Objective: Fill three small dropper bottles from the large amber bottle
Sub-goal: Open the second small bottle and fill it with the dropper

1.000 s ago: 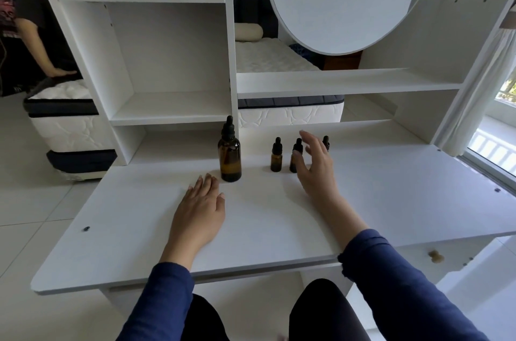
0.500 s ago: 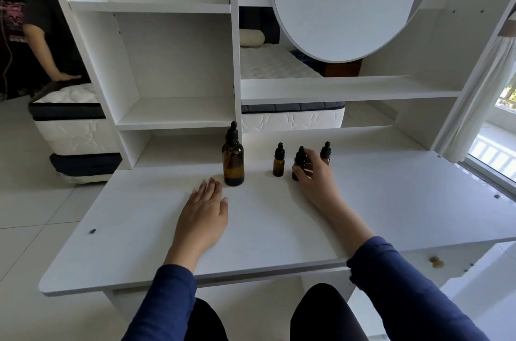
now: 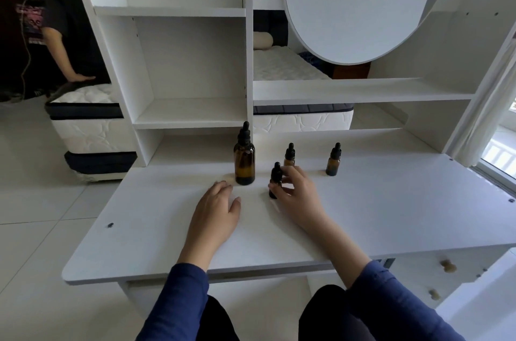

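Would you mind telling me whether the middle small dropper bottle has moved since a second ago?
Yes. The middle small dropper bottle, held in the right hand, has come toward the person, out of the row and nearer the front than the large amber bottle.

You had smooth matt white laminate worktop (image 3: 391, 215); large amber bottle (image 3: 245, 166) looked glossy brown glass, black rubbery dropper top; your sleeves (image 3: 181, 301) were matt blue cloth.

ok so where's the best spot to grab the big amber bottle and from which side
Take the big amber bottle around its wide round body, below the shoulder, coming from the left front with the left hand, which lies flat just in front of it. It stands upright, and the narrow black dropper cap gives less to hold.
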`<state>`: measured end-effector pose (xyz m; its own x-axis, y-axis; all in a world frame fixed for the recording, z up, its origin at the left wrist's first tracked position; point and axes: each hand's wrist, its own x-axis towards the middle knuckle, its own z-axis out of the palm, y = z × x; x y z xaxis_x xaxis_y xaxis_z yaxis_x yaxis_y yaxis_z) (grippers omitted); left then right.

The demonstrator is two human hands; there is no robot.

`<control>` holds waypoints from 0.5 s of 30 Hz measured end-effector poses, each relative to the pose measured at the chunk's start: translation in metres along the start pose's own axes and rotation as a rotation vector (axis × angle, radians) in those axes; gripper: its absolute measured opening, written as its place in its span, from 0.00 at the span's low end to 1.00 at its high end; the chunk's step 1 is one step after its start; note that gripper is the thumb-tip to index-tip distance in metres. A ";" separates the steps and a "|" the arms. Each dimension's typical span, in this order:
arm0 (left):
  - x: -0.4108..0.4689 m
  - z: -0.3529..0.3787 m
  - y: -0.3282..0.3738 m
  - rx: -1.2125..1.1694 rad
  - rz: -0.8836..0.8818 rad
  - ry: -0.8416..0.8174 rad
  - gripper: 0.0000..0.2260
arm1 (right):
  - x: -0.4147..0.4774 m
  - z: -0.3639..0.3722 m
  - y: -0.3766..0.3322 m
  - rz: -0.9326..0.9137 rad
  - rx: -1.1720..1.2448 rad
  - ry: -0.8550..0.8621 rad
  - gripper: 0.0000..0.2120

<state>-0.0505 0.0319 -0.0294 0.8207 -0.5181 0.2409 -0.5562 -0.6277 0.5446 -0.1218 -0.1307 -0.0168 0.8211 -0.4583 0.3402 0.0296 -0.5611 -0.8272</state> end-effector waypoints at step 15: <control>0.000 -0.010 0.001 -0.660 -0.040 0.060 0.14 | -0.002 0.038 -0.023 -0.056 0.062 -0.021 0.12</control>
<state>-0.0496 0.0370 -0.0211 0.8558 -0.4561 0.2441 -0.3436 -0.1485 0.9273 -0.1024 -0.0904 -0.0158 0.8288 -0.4129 0.3776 0.1100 -0.5414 -0.8335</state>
